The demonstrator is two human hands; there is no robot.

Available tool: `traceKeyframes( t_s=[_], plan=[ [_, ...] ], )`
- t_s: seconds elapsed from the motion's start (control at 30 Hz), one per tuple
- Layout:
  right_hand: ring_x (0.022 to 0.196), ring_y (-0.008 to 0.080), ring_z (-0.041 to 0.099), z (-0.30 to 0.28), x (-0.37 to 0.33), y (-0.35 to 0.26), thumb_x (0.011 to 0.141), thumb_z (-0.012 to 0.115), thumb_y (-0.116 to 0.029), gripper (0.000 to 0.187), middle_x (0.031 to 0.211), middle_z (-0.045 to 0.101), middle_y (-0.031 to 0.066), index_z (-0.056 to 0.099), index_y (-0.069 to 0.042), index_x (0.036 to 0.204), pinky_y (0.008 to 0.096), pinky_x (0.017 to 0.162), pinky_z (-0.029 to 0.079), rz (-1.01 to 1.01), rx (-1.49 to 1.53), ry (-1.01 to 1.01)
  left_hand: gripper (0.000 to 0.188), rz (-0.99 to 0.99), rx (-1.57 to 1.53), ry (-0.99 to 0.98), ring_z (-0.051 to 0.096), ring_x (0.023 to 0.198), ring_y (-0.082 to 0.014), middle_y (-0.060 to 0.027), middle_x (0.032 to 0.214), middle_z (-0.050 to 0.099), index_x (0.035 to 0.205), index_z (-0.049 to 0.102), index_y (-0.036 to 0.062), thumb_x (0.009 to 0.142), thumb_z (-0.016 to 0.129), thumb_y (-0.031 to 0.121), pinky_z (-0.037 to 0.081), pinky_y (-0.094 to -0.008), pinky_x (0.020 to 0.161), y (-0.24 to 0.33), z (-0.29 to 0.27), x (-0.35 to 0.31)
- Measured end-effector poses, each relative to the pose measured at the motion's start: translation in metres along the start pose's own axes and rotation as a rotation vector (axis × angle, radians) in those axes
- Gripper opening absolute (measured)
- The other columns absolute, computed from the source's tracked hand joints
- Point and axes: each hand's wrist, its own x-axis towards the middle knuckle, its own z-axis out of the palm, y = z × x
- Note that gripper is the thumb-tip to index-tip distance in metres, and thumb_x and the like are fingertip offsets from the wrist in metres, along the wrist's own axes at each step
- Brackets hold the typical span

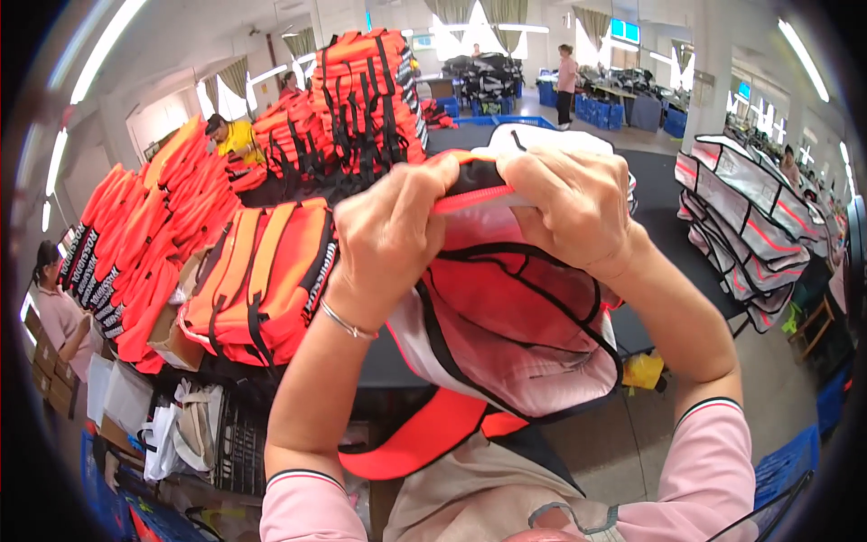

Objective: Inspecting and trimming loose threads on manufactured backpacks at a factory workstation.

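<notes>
Both hands are raised in front of me on the upper edge of a bag (524,361), its pale grey and orange inside with black-bound seams facing me. My left hand (393,221) is closed on the edge's left part, beside an orange zipper (474,199). My right hand (569,199) grips the same edge a little to the right, fingers curled over it. The bag hangs below them, its mouth gaping toward me. A wide orange-red strap (420,443) curves beneath the bag near my lap.
On the dark table (664,235), finished-looking orange backpacks (262,271) lie to the left. Tall stacks of orange bags (361,99) stand behind. Grey inside-out bags (750,226) are piled at right. Blue crates (601,113) and several other people are farther off.
</notes>
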Motion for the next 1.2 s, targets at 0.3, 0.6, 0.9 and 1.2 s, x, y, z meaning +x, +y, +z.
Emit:
traceKeyframes(
  t_s=[0.3,0.6,0.9,1.2],
  plan=[
    [0.052,0.0151,0.057,0.023,-0.012,-0.008,0.065,0.068,-0.004,0.014,0.061,0.050,0.0015,0.056,-0.007,0.072,0.0286,0.046,0.045,-0.032,-0.075,0.353,0.024,-0.408,-0.124,-0.077,0.057,0.060,-0.0173,-0.0088,0.075,0.059,0.089,0.061,0.0019,0.076,0.081,0.009,0.048,-0.0280,0.055,0.024,-0.005,-0.012],
    [0.053,0.0121,0.054,0.022,-0.033,-0.033,0.070,0.068,0.000,0.016,0.063,0.049,-0.0008,0.055,-0.009,0.071,0.0245,0.044,0.037,-0.005,-0.048,0.255,0.038,-0.091,0.138,0.084,0.062,0.067,-0.0206,-0.0075,0.079,0.058,0.102,0.072,0.0026,0.065,0.075,0.007,0.052,-0.0314,0.060,0.008,-0.022,-0.033],
    [0.065,0.0095,0.059,0.024,-0.026,-0.043,0.071,0.069,-0.011,0.027,0.081,0.058,-0.0013,0.069,-0.005,0.098,0.0231,0.051,0.043,0.045,-0.151,0.288,0.034,-0.136,0.063,0.131,0.066,0.074,-0.0233,-0.0112,0.091,0.066,0.100,0.071,0.0011,0.066,0.071,0.000,0.055,-0.0317,0.063,0.023,-0.017,-0.034],
    [0.052,0.0108,0.056,0.023,-0.023,-0.042,0.070,0.066,-0.009,0.029,0.071,0.058,0.0002,0.069,-0.003,0.098,0.0256,0.042,0.039,0.035,-0.027,0.287,0.032,-0.138,-0.099,0.175,0.061,0.074,-0.0213,-0.0091,0.086,0.062,0.100,0.071,-0.0015,0.069,0.068,-0.008,0.053,-0.0308,0.067,0.045,-0.009,-0.043]
  ],
)
